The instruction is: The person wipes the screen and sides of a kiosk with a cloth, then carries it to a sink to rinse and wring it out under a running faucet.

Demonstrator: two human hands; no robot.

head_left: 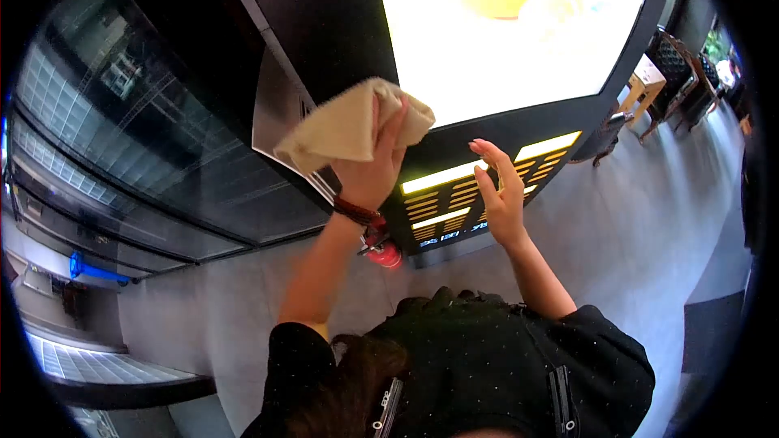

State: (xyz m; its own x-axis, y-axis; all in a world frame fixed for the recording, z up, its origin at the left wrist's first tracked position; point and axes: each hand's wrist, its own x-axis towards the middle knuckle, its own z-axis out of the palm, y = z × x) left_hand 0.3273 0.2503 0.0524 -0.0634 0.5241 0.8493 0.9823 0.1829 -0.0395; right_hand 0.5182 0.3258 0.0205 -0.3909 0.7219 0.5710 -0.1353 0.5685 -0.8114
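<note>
A beige cloth [341, 123], folded and bunched, is in my left hand [372, 174], whose fingers press over its right part. The hand is raised in front of the black frame [337, 40] of a tall lit display, and the cloth overlaps the frame's lower left part in this view. A dark red bracelet [357, 212] circles my left wrist. Held up before the lit menu panel [442, 178] under the bright screen [503, 57], my right hand [505, 199] is open, its fingers and thumb apart with nothing between them.
Dark glass panels [162, 138] stand along the left. A red round object [384, 254] shows low beside the display's base. Dark chairs [677, 73] and a light wooden stool [643, 83] stand on the grey floor [633, 219] at right. A blue object [96, 269] is far left.
</note>
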